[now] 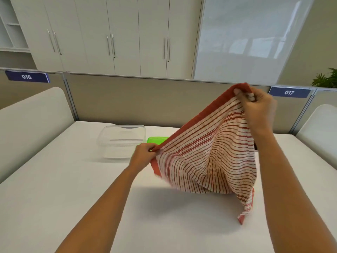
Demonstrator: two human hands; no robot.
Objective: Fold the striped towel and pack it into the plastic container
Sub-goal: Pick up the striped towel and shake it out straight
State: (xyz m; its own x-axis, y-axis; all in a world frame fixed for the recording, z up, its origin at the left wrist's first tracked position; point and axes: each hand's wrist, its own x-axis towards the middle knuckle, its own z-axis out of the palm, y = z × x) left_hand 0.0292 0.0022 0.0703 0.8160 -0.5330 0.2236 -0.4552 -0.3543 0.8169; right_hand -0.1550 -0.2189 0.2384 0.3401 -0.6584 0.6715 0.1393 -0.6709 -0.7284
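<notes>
Holding the striped towel [206, 157] up over the white table [54, 189], both hands pinched corners of its red-bordered edge: left hand [144, 156] low, right hand [255, 105] high. Cloth hung slack w/ bottom corner drooping near the table; prob. light, soft, best gripped at corners. Beyond, clear plastic container [122, 141] sat open, green lid [156, 140] beside it.

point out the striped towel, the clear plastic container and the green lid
red-and-white striped towel [209, 152]: head view, middle of the hanging cloth
clear plastic container [120, 141]: head view, its near wall
green plastic lid [156, 139]: head view, visible corner
</notes>
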